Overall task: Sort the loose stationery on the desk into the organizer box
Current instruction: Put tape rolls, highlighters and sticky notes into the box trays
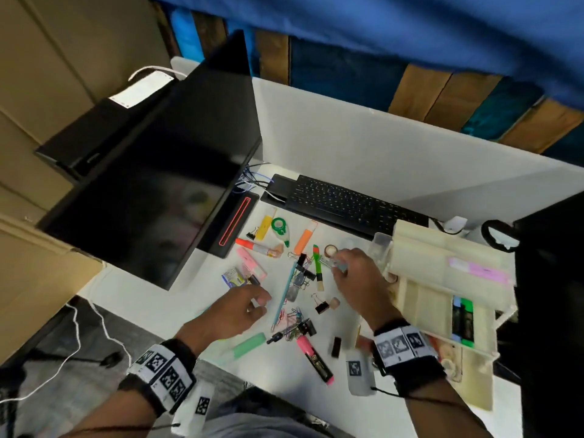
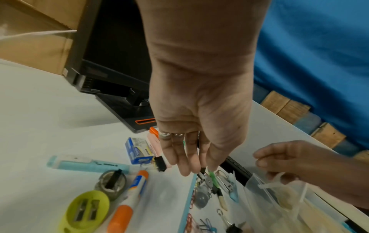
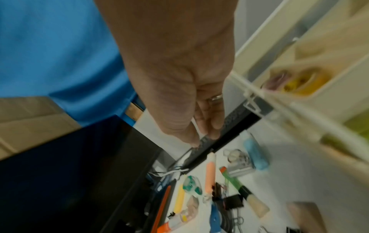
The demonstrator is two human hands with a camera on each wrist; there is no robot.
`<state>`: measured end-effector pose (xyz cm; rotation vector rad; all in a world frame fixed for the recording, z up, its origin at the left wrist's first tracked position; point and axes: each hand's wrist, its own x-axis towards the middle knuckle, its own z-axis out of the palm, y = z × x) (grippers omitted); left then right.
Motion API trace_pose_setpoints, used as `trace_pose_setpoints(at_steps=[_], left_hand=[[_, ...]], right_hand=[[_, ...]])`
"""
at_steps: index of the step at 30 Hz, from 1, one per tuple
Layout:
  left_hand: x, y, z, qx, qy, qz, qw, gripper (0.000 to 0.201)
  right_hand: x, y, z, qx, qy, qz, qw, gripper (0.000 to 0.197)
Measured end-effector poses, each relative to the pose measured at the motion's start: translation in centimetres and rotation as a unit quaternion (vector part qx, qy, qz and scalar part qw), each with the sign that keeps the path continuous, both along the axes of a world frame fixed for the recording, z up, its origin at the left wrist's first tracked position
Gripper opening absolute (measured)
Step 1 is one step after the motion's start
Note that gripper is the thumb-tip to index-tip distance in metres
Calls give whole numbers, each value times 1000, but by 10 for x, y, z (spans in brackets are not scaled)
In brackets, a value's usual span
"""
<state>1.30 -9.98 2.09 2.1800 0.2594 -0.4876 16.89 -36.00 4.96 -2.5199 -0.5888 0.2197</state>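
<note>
Two hands work the clutter: the right hand [image 1: 354, 273] hovers with loose, empty fingers beside the organizer box [image 1: 442, 279]; the left hand [image 1: 234, 308], also relaxed, reaches toward the paper clips [image 1: 292, 314] ahead of it, likely next.

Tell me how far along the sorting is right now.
Early stage. Done: the organizer box already holds a green and a blue marker and a pink item on its top tier. In hand: the right hand hovers over the blue stapler and appears empty; the left hand is empty. Left: most of the pile, including the orange highlighter, pink highlighter, binder clips and paper clips.
</note>
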Motion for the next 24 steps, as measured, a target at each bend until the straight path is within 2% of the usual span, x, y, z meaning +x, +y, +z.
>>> trace_pose_setpoints(at_steps=[4,10,14,17,20,24], left_hand=[[-7,26,-5,4,-11,-1,1000,15],[-13,54,-13,8,5,-7,1000,14],[-10,58,-15,16,18,-26,999,13],[2,54,-14,25,30,-45,998,19],[17,49,-17,45,29,-64,996,27],[42,33,-22,74,-4,-84,994,26]], right_hand=[[30,31,-46,-70,38,-29,996,31],[41,37,-92,-141,50,-38,988,29],[34,40,-89,-119,63,-73,988,14],[27,41,-81,-93,68,-91,989,6],[16,41,-68,-80,62,-99,990,12],[-11,38,-40,-15,41,-87,995,8]])
